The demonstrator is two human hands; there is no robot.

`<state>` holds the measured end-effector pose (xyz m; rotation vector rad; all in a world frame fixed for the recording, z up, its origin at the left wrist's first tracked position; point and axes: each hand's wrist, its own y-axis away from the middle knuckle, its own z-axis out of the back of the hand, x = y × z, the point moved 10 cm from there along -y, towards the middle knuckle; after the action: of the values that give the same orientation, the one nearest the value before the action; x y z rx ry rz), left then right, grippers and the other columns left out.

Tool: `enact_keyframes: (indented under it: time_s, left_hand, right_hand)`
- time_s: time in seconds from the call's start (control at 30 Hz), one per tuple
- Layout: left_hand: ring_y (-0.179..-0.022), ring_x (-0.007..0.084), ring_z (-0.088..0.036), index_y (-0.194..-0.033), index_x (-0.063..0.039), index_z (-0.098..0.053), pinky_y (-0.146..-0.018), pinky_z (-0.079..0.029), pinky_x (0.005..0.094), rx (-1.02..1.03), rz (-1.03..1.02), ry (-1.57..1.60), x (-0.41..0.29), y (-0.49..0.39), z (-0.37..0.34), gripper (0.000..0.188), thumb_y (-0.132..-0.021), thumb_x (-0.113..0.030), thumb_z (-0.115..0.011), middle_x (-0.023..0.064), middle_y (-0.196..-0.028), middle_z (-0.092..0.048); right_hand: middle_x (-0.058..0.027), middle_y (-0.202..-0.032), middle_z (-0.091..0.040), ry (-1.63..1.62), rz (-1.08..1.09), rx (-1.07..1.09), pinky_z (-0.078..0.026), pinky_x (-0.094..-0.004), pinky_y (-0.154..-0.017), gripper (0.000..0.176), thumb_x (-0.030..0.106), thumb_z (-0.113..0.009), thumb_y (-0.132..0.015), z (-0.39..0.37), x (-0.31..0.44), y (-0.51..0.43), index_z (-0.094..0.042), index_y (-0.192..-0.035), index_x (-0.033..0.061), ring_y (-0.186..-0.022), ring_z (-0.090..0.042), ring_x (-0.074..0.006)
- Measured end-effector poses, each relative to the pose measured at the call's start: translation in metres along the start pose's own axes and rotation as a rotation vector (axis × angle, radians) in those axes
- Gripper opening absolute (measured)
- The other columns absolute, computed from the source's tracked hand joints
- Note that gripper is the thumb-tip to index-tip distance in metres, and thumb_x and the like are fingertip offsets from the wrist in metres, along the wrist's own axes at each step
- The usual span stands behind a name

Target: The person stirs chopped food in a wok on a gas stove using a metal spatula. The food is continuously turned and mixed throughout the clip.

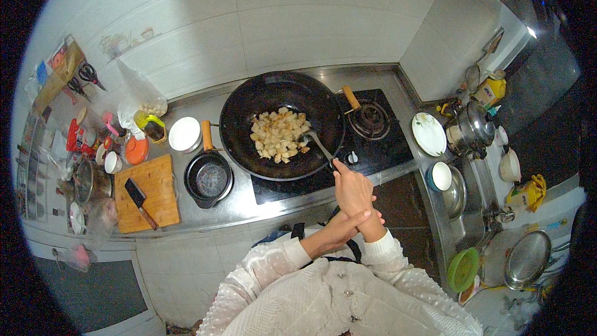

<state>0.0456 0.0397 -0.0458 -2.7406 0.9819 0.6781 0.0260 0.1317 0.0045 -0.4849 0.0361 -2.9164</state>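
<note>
A large black wok sits on the black cooktop. Browned pale food cubes lie in a heap in its middle. My right hand grips a metal spatula by its handle at the wok's near right rim, and the spatula's head touches the cubes' right edge. Across my right wrist lies my left hand, its thumb on top and some fingers showing on the far side. The left hand holds that wrist and no tool.
Left of the wok are a small black pan, a white bowl and a wooden cutting board with a cleaver. At right stand a bare burner, a white plate, a steel pot and the sink.
</note>
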Motion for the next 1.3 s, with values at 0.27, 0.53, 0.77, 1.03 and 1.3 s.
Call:
enact_keyframes:
  time_s: [0.27,0.53,0.77,1.03,1.3]
  left_hand:
    - [-0.115,0.0249,-0.058,-0.143,-0.006,-0.031,-0.105,-0.043,0.0412,-0.014,-0.028,0.027,-0.004,0.0,0.005,0.057,-0.098,-0.025,-0.058,0.0119,-0.118,-0.059]
    - [-0.115,0.0253,-0.057,-0.145,-0.004,-0.028,-0.105,-0.042,0.0418,0.032,-0.058,0.032,-0.011,0.0,0.002,0.059,-0.099,-0.027,-0.056,0.0128,-0.118,-0.058]
    - [-0.115,0.0241,-0.057,-0.144,-0.004,-0.029,-0.104,-0.043,0.0402,0.019,-0.068,0.036,-0.004,-0.002,0.008,0.057,-0.099,-0.025,-0.056,0.0124,-0.118,-0.058]
    - [-0.111,0.0278,-0.06,-0.141,-0.005,-0.034,-0.1,-0.046,0.0439,-0.088,-0.102,-0.013,-0.004,-0.002,0.026,0.053,-0.099,-0.027,-0.056,0.0138,-0.115,-0.06]
    - [-0.107,0.0293,-0.062,-0.137,-0.004,-0.036,-0.097,-0.048,0.0449,-0.207,-0.145,0.046,-0.018,0.002,0.05,0.048,-0.1,-0.026,-0.055,0.015,-0.112,-0.061]
  right_hand:
    - [-0.0197,-0.071,-0.068,0.047,0.023,0.03,-0.055,-0.0476,-0.06,0.032,0.02,-0.056,-0.093,-0.001,0.009,-0.005,-0.063,-0.123,0.0118,-0.066,-0.069,-0.0376]
    - [-0.0195,-0.071,-0.068,0.047,0.086,-0.019,-0.055,-0.0467,-0.059,0.03,0.019,-0.06,-0.09,-0.004,0.013,-0.008,-0.064,-0.118,0.0103,-0.065,-0.069,-0.0369]
    - [-0.0192,-0.07,-0.068,0.086,0.024,0.008,-0.055,-0.0485,-0.058,0.027,0.014,-0.062,-0.084,-0.02,-0.002,-0.01,-0.057,-0.11,0.0077,-0.065,-0.068,-0.0393]
    - [-0.0189,-0.073,-0.067,-0.046,0.091,-0.073,-0.054,-0.0469,-0.059,0.034,0.016,-0.06,-0.088,-0.01,0.015,-0.011,-0.06,-0.122,0.0162,-0.068,-0.068,-0.0368]
    - [-0.0185,-0.076,-0.069,-0.058,0.137,-0.042,-0.055,-0.0455,-0.06,0.032,0.017,-0.062,-0.089,-0.035,0.03,-0.027,-0.067,-0.12,0.0172,-0.068,-0.069,-0.0356]
